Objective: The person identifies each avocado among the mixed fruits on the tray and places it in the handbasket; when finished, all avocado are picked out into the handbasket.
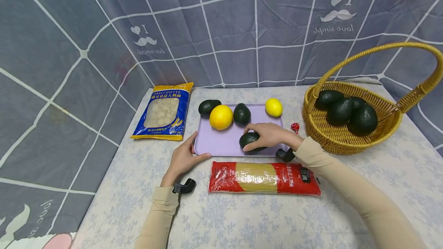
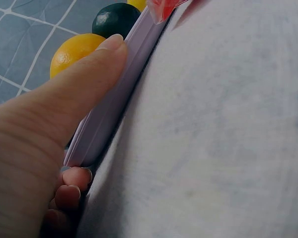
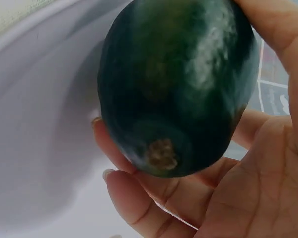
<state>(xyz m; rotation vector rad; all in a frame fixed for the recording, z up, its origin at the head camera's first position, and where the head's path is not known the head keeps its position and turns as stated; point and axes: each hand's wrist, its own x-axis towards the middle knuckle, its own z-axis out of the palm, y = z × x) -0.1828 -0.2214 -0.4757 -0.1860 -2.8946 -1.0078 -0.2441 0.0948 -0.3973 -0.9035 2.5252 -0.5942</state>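
My right hand (image 1: 268,133) holds a dark green avocado (image 1: 247,138) over the front right of a lilac tray (image 1: 218,147), fingers and thumb round its sides. The right wrist view shows its brown stem end (image 3: 161,154) near the fingers. My left hand (image 1: 182,158) grips the tray's front left corner, thumb (image 2: 102,62) along the front rim and fingertips (image 2: 74,178) curled at the corner. Further back are an orange (image 1: 220,117), a second avocado (image 1: 242,114), another avocado (image 1: 209,107) at the back left corner, and a lemon (image 1: 273,107) at the back right.
A wicker basket (image 1: 311,126) with a tall handle holds several avocados at the right. A red-wrapped lollipop (image 1: 295,126) lies between tray and basket. A spaghetti pack (image 1: 256,178) lies in front of the tray, and a blue orecchiette bag (image 1: 162,112) at the left.
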